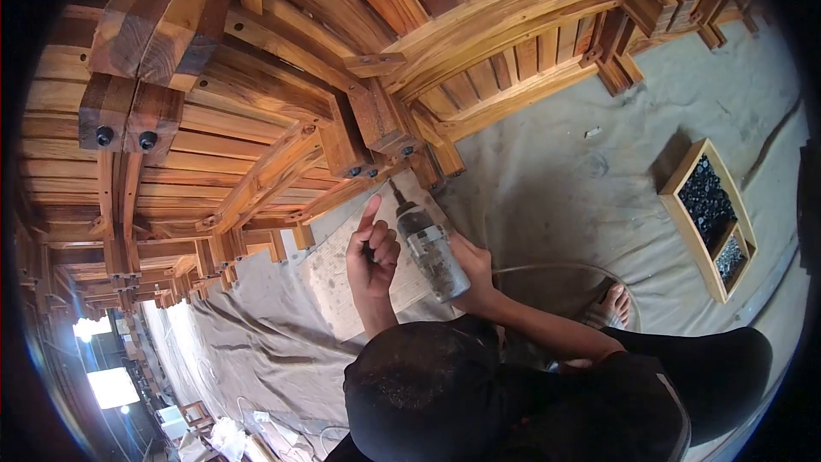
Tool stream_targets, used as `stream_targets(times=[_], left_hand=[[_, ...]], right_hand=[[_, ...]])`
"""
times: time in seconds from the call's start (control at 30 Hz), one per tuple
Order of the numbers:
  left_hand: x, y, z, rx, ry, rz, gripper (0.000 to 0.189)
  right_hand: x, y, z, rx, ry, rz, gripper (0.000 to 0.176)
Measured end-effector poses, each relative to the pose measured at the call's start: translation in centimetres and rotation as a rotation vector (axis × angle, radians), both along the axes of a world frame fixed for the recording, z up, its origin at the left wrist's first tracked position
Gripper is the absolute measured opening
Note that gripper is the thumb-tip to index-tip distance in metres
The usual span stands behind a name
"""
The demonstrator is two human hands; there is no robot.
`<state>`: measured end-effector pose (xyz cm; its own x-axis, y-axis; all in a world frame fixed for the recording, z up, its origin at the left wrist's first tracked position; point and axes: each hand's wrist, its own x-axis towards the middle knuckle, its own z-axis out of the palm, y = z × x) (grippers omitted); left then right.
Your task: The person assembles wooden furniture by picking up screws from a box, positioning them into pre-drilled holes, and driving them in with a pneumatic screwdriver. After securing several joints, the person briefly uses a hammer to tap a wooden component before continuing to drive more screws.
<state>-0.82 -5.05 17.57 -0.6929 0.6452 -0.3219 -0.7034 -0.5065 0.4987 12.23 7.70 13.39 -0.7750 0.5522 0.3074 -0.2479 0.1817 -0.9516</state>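
Note:
My right hand grips a worn grey power screwdriver from its right side. The tool's thin bit points up toward the ends of the wooden legs, where small black round feet show. Just left of the tool, my left hand is raised with its index finger stretched toward the bit's tip. Its other fingers are curled into the palm around a dark spot that I cannot make out. Behind both hands lies a stained pale board on the floor.
Overturned slatted wooden furniture fills the upper left and top. A divided wooden tray holds black round pieces and small metal screws at the right. A hose curves past a foot on the grey floor sheet.

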Motion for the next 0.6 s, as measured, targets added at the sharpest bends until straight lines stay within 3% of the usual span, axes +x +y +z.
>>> stream_targets(times=[0.2,0.3,0.33,0.6], left_hand=[[-0.7,0.3,-1.3,-0.171,-0.049,0.17,0.058],[0.0,1.7,-1.1,-0.191,0.029,0.123,0.057],[-0.3,1.5,-2.2,0.095,-0.014,0.016,0.055],[1.3,4.3,-1.3,0.223,-0.14,-0.02,0.054]], right_hand=[[-0.2,0.6,1.0,0.038,-0.021,0.115,0.04],[-0.3,1.9,2.4,0.055,-0.032,0.182,0.038],[-0.3,2.3,2.8,0.063,-0.031,0.204,0.037],[-0.3,5.0,4.2,0.197,0.038,0.267,0.037]])
